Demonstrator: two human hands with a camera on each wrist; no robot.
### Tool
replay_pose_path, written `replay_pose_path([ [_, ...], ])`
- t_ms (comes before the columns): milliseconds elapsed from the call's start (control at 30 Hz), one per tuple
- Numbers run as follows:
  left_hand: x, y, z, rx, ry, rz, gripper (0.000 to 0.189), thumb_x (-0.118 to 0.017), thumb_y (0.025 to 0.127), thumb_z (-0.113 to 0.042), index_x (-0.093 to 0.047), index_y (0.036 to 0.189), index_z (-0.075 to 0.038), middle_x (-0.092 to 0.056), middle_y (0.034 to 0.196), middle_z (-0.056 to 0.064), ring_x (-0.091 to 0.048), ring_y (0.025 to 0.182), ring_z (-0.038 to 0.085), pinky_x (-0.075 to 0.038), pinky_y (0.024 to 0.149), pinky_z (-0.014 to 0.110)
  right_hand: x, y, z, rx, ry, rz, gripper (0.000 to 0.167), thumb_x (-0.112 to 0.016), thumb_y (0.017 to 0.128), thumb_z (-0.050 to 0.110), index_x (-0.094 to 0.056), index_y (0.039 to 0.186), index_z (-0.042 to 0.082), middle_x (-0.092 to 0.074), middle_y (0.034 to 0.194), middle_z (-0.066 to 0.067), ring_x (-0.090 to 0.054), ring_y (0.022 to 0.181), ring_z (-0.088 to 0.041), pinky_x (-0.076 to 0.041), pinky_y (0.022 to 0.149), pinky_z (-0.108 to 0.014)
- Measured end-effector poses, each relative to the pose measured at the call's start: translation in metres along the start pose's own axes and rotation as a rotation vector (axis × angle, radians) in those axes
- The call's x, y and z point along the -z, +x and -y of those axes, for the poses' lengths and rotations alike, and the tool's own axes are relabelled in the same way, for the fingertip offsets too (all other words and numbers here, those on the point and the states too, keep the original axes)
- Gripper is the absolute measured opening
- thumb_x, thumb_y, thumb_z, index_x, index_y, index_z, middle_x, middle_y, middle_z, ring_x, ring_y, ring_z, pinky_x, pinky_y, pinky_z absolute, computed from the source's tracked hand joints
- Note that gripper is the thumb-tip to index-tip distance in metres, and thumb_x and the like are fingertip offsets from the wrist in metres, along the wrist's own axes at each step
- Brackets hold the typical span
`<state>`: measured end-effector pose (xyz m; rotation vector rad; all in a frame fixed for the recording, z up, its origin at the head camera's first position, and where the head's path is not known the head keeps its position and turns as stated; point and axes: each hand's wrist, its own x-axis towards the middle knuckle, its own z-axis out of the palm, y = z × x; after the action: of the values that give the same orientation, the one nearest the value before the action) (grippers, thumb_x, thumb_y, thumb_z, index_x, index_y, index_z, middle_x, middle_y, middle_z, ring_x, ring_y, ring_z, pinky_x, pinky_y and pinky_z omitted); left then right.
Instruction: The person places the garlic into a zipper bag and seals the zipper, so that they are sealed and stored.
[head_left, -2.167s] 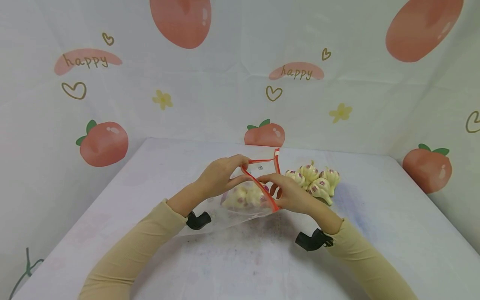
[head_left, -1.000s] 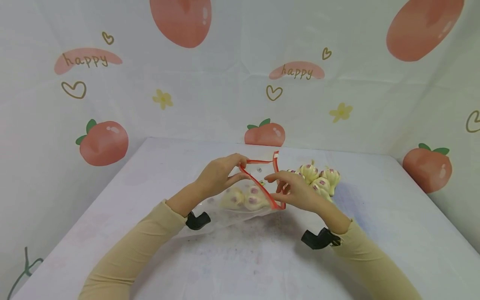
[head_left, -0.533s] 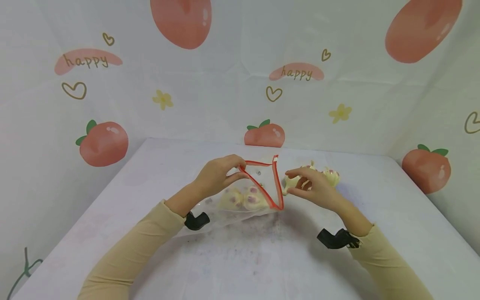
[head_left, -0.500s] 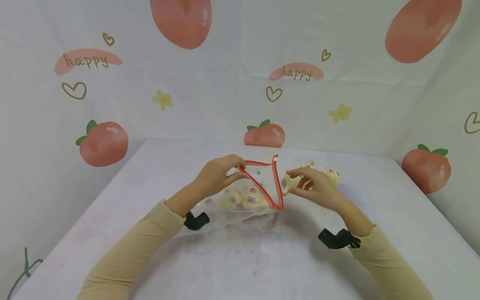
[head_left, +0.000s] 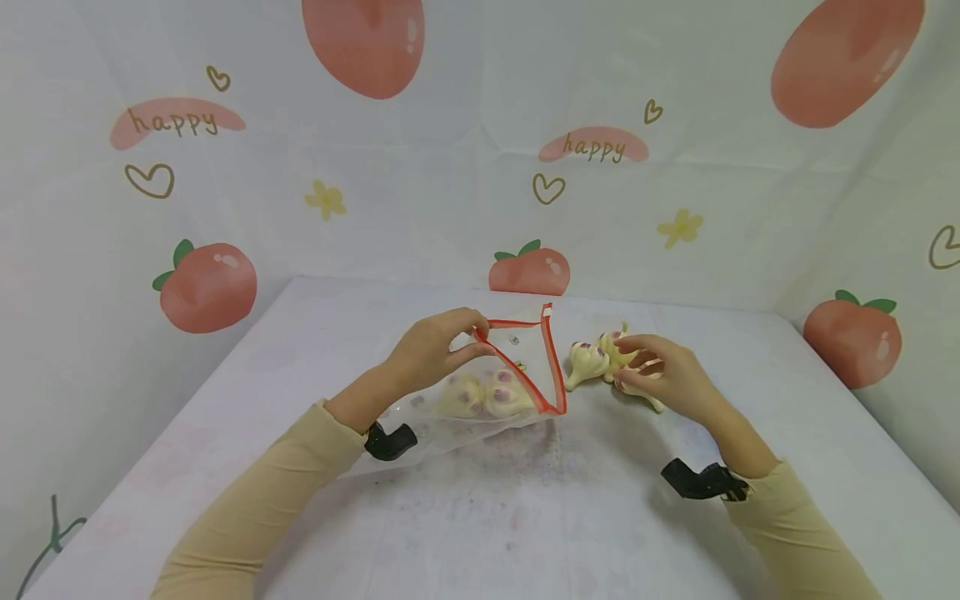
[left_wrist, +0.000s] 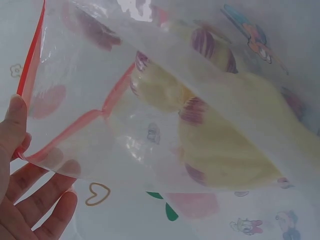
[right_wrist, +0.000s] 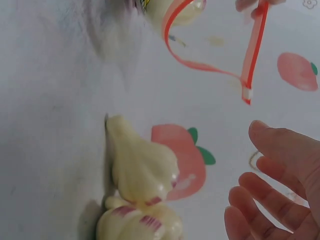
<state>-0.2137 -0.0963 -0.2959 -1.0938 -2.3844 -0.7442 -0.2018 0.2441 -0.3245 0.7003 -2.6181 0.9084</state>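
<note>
My left hand [head_left: 438, 350] pinches the red zip rim of a clear zip bag [head_left: 557, 371] between thumb and fingers, and its mouth gapes to the right. Several garlic bulbs [head_left: 504, 394], cream with purple marks, show through the plastic; the left wrist view has garlic bulbs [left_wrist: 227, 145] close up. My right hand [head_left: 678, 377] reaches over a small cluster of garlic bulbs [head_left: 587, 360] right of the bag, fingers spread in a loose curve and holding nothing. It partly hides the cluster. In the right wrist view a garlic bulb [right_wrist: 142, 162] lies apart from that hand's fingertips.
The table has a pale printed cloth [head_left: 480, 517]. A white backdrop [head_left: 435, 208] with peaches and "happy" lettering rises behind it. A black wrist camera mount [head_left: 390, 442] sits at my left wrist, another mount [head_left: 701, 481] at my right.
My right hand has drawn back from the bag's mouth and moved right, over the garlic cluster. Garlic lies in the bag, more plainly seen now. My left hand keeps its pinch on the rim.
</note>
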Motion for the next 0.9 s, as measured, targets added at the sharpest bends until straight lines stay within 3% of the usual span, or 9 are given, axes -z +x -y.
replay_pose_path([
  [167, 0.001, 0.0, -0.002, 0.009, -0.01, 0.002, 0.023, -0.071, 0.081, -0.023, -0.058, 0.095, -0.009, -0.065, 0.092, 0.002, -0.065, 0.089, 0.019, -0.052, 0.072, 0.033, 0.003, -0.004, -0.011, -0.048, -0.023, -0.001, 0.037, -0.072, 0.081, 0.01, -0.06, 0.113, -0.004, -0.065, 0.108, -0.021, -0.063, 0.083, -0.017, -0.054, 0.072, -0.025],
  [300, 0.001, -0.001, -0.002, 0.007, -0.015, 0.005, 0.024, -0.071, 0.082, -0.023, -0.057, 0.096, -0.009, -0.065, 0.093, 0.001, -0.065, 0.089, 0.018, -0.051, 0.073, 0.032, 0.004, -0.008, -0.019, -0.076, -0.023, -0.02, 0.039, -0.072, 0.08, 0.01, -0.06, 0.114, -0.004, -0.064, 0.11, -0.022, -0.064, 0.085, -0.023, -0.054, 0.072, -0.028],
  [533, 0.0, -0.002, -0.002, 0.007, -0.019, -0.002, 0.024, -0.07, 0.082, -0.023, -0.057, 0.097, -0.009, -0.065, 0.094, 0.002, -0.065, 0.089, 0.017, -0.05, 0.07, 0.03, 0.007, -0.013, -0.028, -0.197, -0.009, 0.017, 0.047, -0.069, 0.085, 0.019, -0.053, 0.123, -0.004, -0.056, 0.12, -0.028, -0.059, 0.099, -0.042, -0.05, 0.082, -0.052],
  [900, 0.0, -0.002, -0.002, 0.012, -0.033, 0.007, 0.024, -0.07, 0.083, -0.022, -0.058, 0.098, -0.008, -0.066, 0.096, 0.003, -0.065, 0.09, 0.02, -0.051, 0.073, 0.034, 0.005, -0.016, -0.042, -0.317, -0.052, 0.053, 0.058, -0.067, 0.086, 0.029, -0.046, 0.129, -0.004, -0.051, 0.127, -0.029, -0.055, 0.106, -0.046, -0.047, 0.086, -0.055],
])
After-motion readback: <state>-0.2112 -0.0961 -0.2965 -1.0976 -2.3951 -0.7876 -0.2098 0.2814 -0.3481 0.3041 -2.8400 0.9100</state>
